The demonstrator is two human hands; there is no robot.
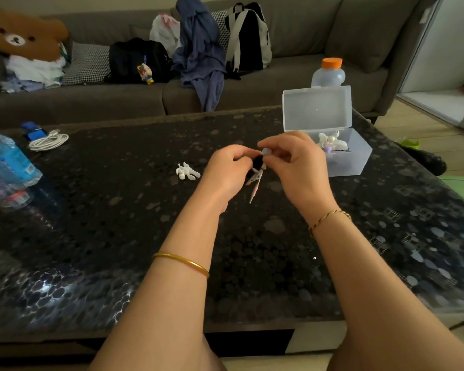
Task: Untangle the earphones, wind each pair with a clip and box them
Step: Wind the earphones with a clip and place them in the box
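Grey fabric sofa (292, 76) runs along the back of the room, piled with a brown bear cushion (19, 33), a black-and-grey backpack (248, 36) and a limp blue garment (201, 54). In front of it the worktop (118, 223) is dark and glossy, its surface covered in a rounded, pebble-like pattern that catches the light. At its far right stands a translucent plastic box (354, 162), rectangular, with its hinged lid raised; inside lie white earphones (332, 141) wound in a bundle, with something small and purple beside them. Behind the box is a cloudy bottle with an orange cap (330, 73). On the left edge lies a clear water bottle (8, 159) with a blue label whose writing is too blurred to read, and near it a coiled white cable (48, 140). A white pronged clip (187, 171) lies alone on the worktop, just left of the hands. Both hands are raised above the middle of the worktop, close together. The left hand (228, 170) has its fingers curled round a small bundle of black earphones (256, 166), a pale piece across it and a thin plug end hanging below. The right hand (298, 167) pinches the top of the same bundle between thumb and forefinger, the other fingers bent. A smooth gold bangle (181, 263) circles the left forearm and a thin twisted bracelet (328, 218) the right wrist.
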